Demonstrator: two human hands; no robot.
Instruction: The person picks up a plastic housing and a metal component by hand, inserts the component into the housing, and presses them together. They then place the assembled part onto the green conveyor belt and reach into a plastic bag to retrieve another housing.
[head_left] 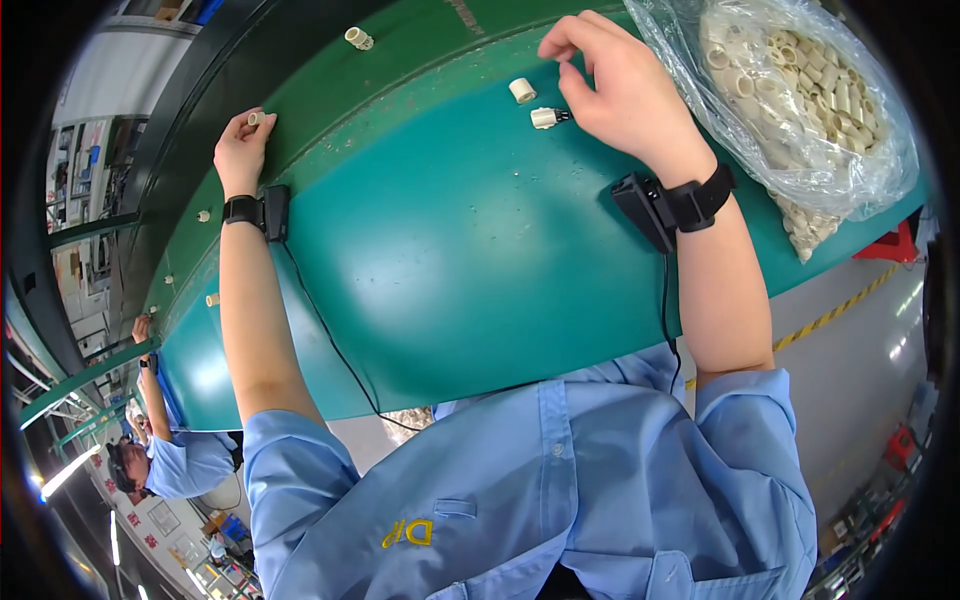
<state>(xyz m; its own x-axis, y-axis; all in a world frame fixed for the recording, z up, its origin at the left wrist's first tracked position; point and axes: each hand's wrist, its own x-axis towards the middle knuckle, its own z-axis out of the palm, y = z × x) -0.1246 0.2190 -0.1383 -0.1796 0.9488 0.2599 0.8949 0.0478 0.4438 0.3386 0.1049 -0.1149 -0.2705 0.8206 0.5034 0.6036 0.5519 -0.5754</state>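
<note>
My left hand is at the far left of the bench, its fingertips closed on a small cream cylindrical cap. On the right, my right hand hovers above the bench with bent fingers, thumb and forefinger apart and nothing visible between them. Just left of its thumb lies a cream fitting with black prongs. A short, hollow cream sleeve stands a little farther off. Each wrist wears a black strap with a box-shaped device and a cable.
A clear plastic bag full of cream sleeves sits at the right. On the green strip, another cream fitting lies far off; several more are spaced along the left. A co-worker in blue is at the far left.
</note>
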